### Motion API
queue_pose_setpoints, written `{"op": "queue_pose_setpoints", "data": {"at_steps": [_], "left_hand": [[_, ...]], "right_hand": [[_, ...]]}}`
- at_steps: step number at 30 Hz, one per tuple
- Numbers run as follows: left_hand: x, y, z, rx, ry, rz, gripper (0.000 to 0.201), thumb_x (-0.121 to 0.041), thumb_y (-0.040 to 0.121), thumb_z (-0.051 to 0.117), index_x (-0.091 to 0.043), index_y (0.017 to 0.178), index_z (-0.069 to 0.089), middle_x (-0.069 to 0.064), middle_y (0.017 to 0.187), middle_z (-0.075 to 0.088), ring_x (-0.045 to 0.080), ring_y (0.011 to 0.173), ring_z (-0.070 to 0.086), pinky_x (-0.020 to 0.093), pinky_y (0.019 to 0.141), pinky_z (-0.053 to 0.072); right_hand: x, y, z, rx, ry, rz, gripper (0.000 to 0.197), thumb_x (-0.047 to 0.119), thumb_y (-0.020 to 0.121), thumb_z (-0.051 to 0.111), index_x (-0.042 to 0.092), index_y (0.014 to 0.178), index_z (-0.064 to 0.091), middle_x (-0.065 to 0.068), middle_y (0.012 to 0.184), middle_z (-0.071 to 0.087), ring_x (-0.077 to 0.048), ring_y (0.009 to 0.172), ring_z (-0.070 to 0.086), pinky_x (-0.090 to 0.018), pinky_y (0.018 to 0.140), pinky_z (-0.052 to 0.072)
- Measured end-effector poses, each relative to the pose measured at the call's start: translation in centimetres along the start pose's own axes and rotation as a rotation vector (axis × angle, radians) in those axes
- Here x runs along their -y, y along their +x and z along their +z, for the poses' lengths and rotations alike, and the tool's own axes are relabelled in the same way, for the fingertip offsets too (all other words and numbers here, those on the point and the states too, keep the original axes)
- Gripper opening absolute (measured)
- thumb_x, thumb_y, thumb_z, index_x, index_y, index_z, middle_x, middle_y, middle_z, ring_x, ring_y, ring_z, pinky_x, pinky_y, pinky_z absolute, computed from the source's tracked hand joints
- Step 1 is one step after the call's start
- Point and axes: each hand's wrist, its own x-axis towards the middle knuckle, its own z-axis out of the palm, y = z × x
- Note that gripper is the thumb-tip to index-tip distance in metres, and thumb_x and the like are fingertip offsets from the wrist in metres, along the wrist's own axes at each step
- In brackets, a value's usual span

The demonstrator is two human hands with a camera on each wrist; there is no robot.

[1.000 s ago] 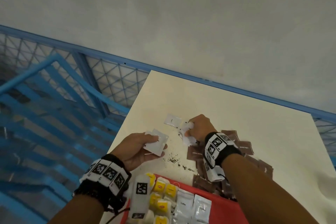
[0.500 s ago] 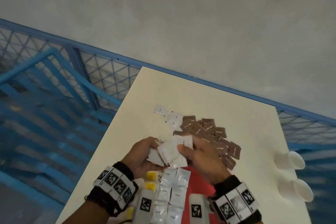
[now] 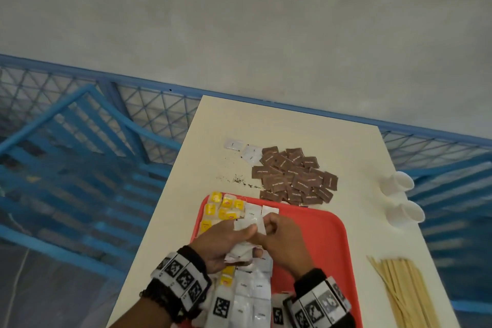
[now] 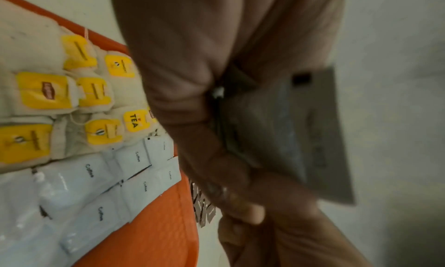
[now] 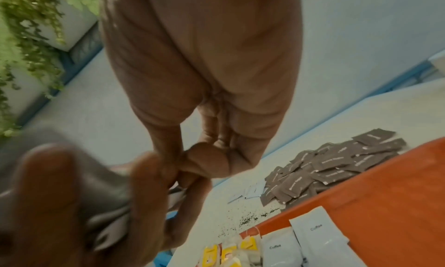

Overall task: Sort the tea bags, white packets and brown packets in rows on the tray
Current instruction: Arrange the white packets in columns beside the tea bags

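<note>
Flanking a cream table (image 3: 279,125), blue mesh railing (image 3: 149,104) under grey wall (image 3: 239,21).

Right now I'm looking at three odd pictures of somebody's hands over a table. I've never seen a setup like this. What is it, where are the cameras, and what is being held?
No machine here: a person works with bare hands, wearing marked wristbands. One camera sits on the head and looks down; one sits on each wrist and looks along the fingers. The left hand and right hand together hold a few white packets above a red tray. On the tray lie rows of yellow-tagged tea bags and more white packets. On the table behind it are a pile of brown packets, two loose white ones, paper cups and wooden sticks.
</note>
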Motion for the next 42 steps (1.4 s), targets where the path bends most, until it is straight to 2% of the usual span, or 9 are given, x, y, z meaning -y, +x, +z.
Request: {"op": "queue_pose_setpoints", "data": {"at_steps": [7,12,17,20,24,27,30,38,42], "left_hand": [[1.7,-1.9,0.0,-0.029,0.422,0.042,0.033,-0.027,0.087,0.076,-0.009,0.114,0.067,0.014,0.091,0.072,0.025,0.065,0.065,0.028,0.049,0.05],[2.7,-1.8,1.2,0.024,0.545,0.022,0.029,-0.026,0.09,0.073,0.0,0.091,0.06,0.017,0.086,0.074,0.025,0.056,0.063,0.023,0.045,0.047],[2.6,-0.7,2.9,0.038,0.623,0.068,0.04,-0.03,0.092,0.071,0.008,0.101,0.062,0.023,0.09,0.074,0.02,0.051,0.063,0.024,0.048,0.049],[2.5,-0.4,3.5,-0.048,0.525,0.09,0.028,-0.024,0.093,0.07,0.002,0.089,0.061,0.02,0.082,0.071,0.023,0.051,0.059,0.024,0.045,0.045],[2.5,-0.3,3.3,-0.154,0.442,0.109,0.042,-0.025,0.092,0.07,0.013,0.105,0.058,0.023,0.086,0.072,0.024,0.052,0.059,0.025,0.045,0.045],[2.3,-0.7,3.1,-0.184,0.417,0.119,0.042,-0.025,0.092,0.07,0.013,0.107,0.058,0.026,0.092,0.073,0.022,0.051,0.06,0.025,0.046,0.046],[2.2,-1.0,3.2,-0.187,0.395,0.13,0.03,-0.023,0.093,0.069,0.005,0.099,0.062,0.028,0.093,0.072,0.021,0.049,0.06,0.025,0.047,0.047],[2.4,-1.7,1.6,-0.168,0.501,0.163,0.028,-0.027,0.091,0.072,-0.001,0.086,0.062,0.024,0.08,0.073,0.024,0.05,0.06,0.026,0.053,0.049],[2.1,-1.3,0.5,-0.237,0.481,0.165,0.029,-0.022,0.091,0.072,0.002,0.081,0.059,0.025,0.079,0.072,0.025,0.049,0.059,0.026,0.05,0.047]], "right_hand": [[-1.7,-2.3,-2.5,0.087,0.118,0.134,0.054,0.024,0.072,0.087,-0.02,0.084,0.057,-0.012,0.061,0.058,-0.01,0.046,0.05,-0.026,0.047,0.039],[-3.5,-4.2,-4.1,0.165,0.167,0.142,0.021,0.019,0.082,0.079,0.003,0.095,0.076,0.005,0.059,0.064,-0.004,0.047,0.049,-0.018,0.049,0.041],[-4.5,-4.6,-5.9,0.192,0.153,0.156,0.015,0.022,0.084,0.077,0.008,0.091,0.077,0.001,0.062,0.063,-0.007,0.051,0.05,-0.017,0.049,0.04],[-4.6,-4.0,-6.8,-0.07,0.261,0.179,0.013,0.018,0.089,0.072,0.01,0.078,0.074,0.0,0.059,0.063,-0.012,0.055,0.052,-0.018,0.05,0.041],[-4.5,-3.1,-6.2,-0.364,0.157,0.187,0.039,0.032,0.089,0.071,0.014,0.056,0.058,0.005,0.052,0.054,-0.009,0.051,0.046,-0.027,0.054,0.04],[-4.0,-2.0,-5.5,-0.471,0.141,0.157,0.024,0.024,0.092,0.066,0.017,0.068,0.062,0.003,0.064,0.065,-0.01,0.057,0.054,-0.037,0.063,0.049],[-2.4,-1.8,-4.6,-0.28,0.247,0.06,0.006,0.021,0.093,0.066,0.021,0.093,0.071,0.003,0.076,0.073,-0.002,0.064,0.062,-0.022,0.06,0.049],[-2.3,-1.8,-3.2,0.026,0.164,-0.02,0.011,0.019,0.086,0.075,0.011,0.079,0.077,0.002,0.069,0.071,-0.003,0.061,0.057,-0.017,0.059,0.046],[-2.4,-1.5,-1.3,-0.134,0.23,-0.042,0.02,0.025,0.089,0.072,0.01,0.077,0.076,-0.008,0.075,0.073,-0.005,0.065,0.058,-0.024,0.063,0.048]]}}
